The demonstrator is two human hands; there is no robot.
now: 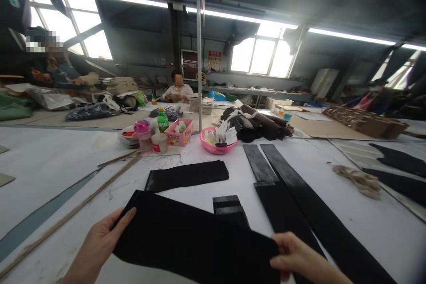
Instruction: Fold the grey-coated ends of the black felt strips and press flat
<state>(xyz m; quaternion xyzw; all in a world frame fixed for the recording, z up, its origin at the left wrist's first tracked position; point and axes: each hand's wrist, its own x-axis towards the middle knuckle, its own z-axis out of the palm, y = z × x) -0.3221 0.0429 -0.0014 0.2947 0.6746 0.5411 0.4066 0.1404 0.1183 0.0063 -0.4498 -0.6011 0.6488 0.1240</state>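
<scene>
A wide black fabric panel is stretched between my two hands, over the white table. My left hand pinches its left end, thumb on top. At the right end, my right hand grips the edge between thumb and fingers. Just beyond lies a flat stack of black strips. Partly covered by the held panel is a smaller black piece with grey ends. Long black strips run along the table to the right, beside and under my right hand.
A pink basket of papers, a pink box, a pink-lidded cup and a green bottle stand near a metal pole. Dark rolled material lies behind. A beige cloth rests at right. People work across the tables.
</scene>
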